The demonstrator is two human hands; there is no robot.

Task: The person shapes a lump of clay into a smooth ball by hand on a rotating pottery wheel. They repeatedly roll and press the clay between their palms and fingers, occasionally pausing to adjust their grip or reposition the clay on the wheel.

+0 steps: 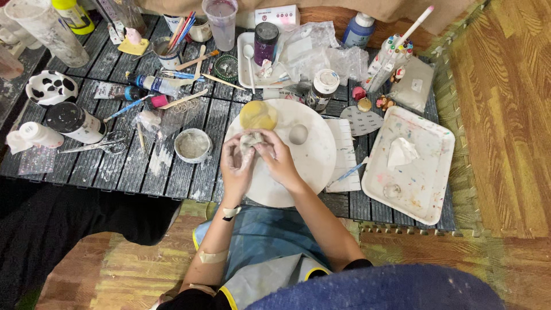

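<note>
The clay lump [251,140] sits pinched between my two hands, just above the near part of the round white board [313,166]. My left hand [236,166] curls around its left side, fingers bent close; my right hand [277,159] closes over the right side, thumb pressing in (both smeared grey). Farther on the board lie a yellow sponge [258,115] and a small clay ball [298,134]. Left of the board stands a small bowl [193,145].

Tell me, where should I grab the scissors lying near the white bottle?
Probably by the looped handles. The scissors lie flat on the dark slatted table, handles toward the small bowl, blades toward the white bottle. Come from above on the handle side, away from the points.
</note>
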